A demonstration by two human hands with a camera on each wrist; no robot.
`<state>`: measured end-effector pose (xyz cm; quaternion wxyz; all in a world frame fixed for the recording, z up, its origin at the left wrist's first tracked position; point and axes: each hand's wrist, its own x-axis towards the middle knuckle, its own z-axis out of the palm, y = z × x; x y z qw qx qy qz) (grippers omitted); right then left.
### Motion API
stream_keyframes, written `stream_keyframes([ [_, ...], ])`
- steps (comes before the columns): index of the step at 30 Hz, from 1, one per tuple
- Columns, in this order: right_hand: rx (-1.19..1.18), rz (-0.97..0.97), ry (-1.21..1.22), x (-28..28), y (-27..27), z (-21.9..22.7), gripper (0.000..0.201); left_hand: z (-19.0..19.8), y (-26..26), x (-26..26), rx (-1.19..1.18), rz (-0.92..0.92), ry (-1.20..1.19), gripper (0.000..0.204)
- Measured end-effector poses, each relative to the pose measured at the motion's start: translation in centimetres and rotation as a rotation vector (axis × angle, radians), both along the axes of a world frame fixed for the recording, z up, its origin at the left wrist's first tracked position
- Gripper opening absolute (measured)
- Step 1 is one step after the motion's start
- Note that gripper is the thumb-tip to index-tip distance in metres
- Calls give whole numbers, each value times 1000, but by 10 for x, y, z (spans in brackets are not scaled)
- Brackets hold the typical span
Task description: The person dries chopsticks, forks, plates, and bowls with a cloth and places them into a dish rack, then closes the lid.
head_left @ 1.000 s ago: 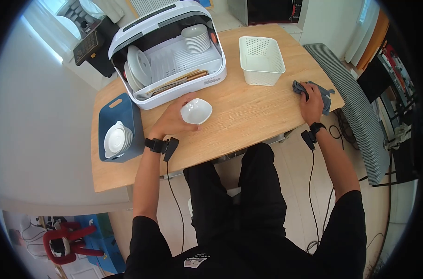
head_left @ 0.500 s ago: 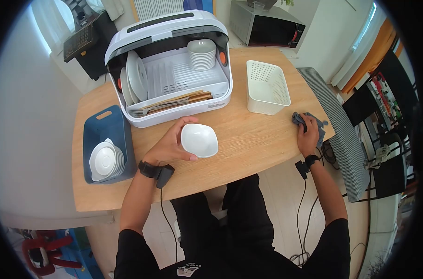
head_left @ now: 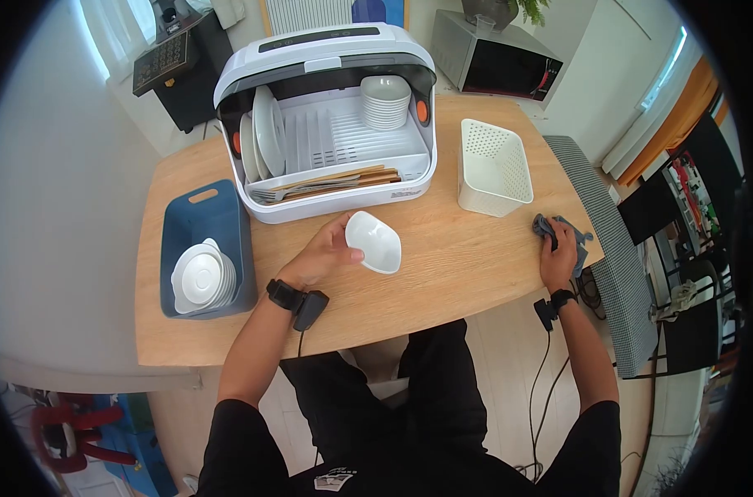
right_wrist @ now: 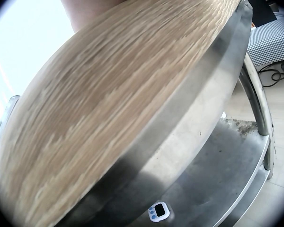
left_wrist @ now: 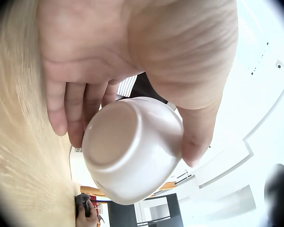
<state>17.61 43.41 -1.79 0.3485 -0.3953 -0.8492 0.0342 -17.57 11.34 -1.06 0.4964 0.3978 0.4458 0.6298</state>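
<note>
My left hand point(head_left: 318, 255) holds a small white square bowl point(head_left: 375, 243) by its side, thumb on one side and fingers on the other. It is tilted over the table in front of the dish dryer point(head_left: 310, 214). In the left wrist view the bowl's underside and foot ring point(left_wrist: 114, 135) face the camera, with the thumb point(left_wrist: 195, 142) against its wall. At the table's right end my right hand point(head_left: 558, 258) grips a crumpled dark grey cloth point(head_left: 543, 224). The right wrist view shows only a blurred bit of that hand point(right_wrist: 87, 10).
The lidded dryer stands open with upright plates point(head_left: 268, 132), stacked bowls point(head_left: 386, 112) and chopsticks and forks point(head_left: 343, 180). Left of it, a blue bin point(head_left: 176, 222) contains stacked white eared bowls point(head_left: 201, 277). A white perforated basket point(head_left: 494, 192) stands right. Beyond the table's right end is a checked bench point(head_left: 621, 290).
The left hand has raised the bowl and turned it from nearly level to tilted. My right hand keeps its grip on the cloth. The head view has shifted.
</note>
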Motion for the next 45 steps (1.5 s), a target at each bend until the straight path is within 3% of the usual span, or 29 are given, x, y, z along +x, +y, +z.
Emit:
stream_keyframes([
  [4,31,15,-3,0,1,0,35,-9,6,0,77,42,-141,70],
  [6,20,16,-3,1,0,1,35,5,7,1,45,90,-253,81],
  [13,28,14,-18,0,4,-3,35,-5,8,-5,-85,165,-250,85],
  [15,45,24,-16,1,5,-5,35,-5,5,-8,-60,46,-263,84],
  [18,23,24,9,1,7,-6,36,0,4,-8,-14,26,-319,82],
  [28,38,11,-40,3,10,-8,36,0,3,-2,141,-7,-184,73],
  [31,30,15,-40,3,9,-6,37,-2,4,-1,137,21,-163,78],
  [33,23,11,-44,2,8,-5,37,-6,5,-3,192,45,-1,87],
  [37,5,15,18,1,6,-4,35,-4,1,-2,138,49,-81,91],
  [39,4,13,14,1,7,-4,35,-5,1,-2,96,85,-233,90],
  [45,5,22,26,1,7,-4,36,-6,1,-1,116,74,-137,85],
])
